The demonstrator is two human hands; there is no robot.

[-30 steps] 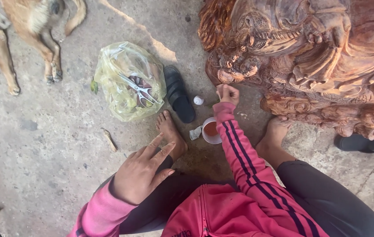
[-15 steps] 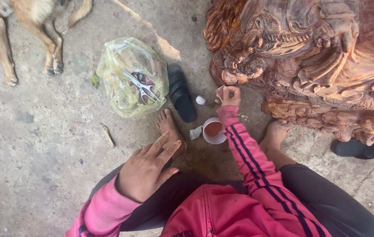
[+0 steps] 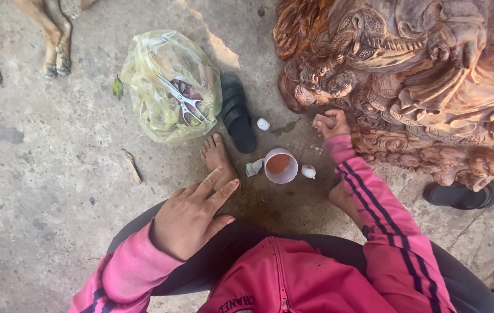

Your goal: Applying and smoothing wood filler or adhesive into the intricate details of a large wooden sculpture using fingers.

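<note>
Head view: right hand (image 3: 334, 123) pinches a small pale pad (image 3: 321, 120) against the carved wooden sculpture (image 3: 409, 75), near its base; best rubbed with the grain; left hand (image 3: 192, 217) rests spread on the knee; cup of reddish paste (image 3: 280, 165) sits near.

Small pale sanding pad (image 3: 321, 121) pressed flat against the lower edge of the reddish-brown carved wooden sculpture (image 3: 409, 75), a big ornate piece standing on the concrete, its surface thick with deep curling relief
</note>
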